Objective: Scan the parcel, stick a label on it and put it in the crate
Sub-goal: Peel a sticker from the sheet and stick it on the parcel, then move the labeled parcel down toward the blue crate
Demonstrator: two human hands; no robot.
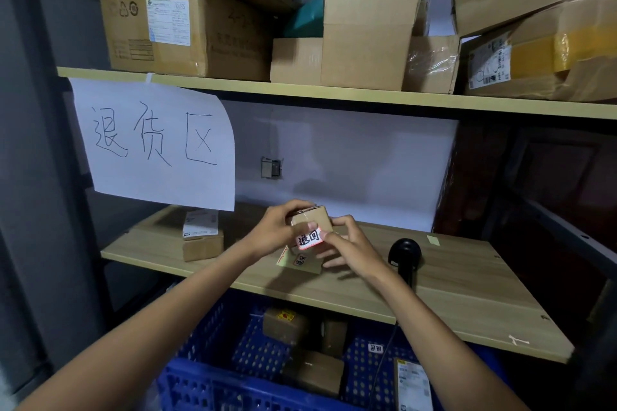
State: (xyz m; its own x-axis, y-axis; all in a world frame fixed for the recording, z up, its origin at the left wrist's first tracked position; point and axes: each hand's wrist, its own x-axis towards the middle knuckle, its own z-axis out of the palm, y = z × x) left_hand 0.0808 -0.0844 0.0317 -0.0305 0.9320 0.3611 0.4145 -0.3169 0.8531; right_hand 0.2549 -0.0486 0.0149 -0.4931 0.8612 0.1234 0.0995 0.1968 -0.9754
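Note:
A small brown cardboard parcel (316,218) is held above the wooden shelf (460,280). My left hand (278,228) grips its left side. My right hand (347,245) pinches a white label with a red border and black characters (309,239) against the parcel's front face. Below the shelf stands a blue plastic crate (220,377) with several small parcels inside. A black handheld scanner (404,252) rests on the shelf just right of my right hand, its cable hanging down toward the crate.
A label sheet (298,260) lies on the shelf under my hands. Another small box with a white label (202,237) sits at the shelf's left. A paper sign (157,143) hangs from the upper shelf, which is packed with large cartons (187,30).

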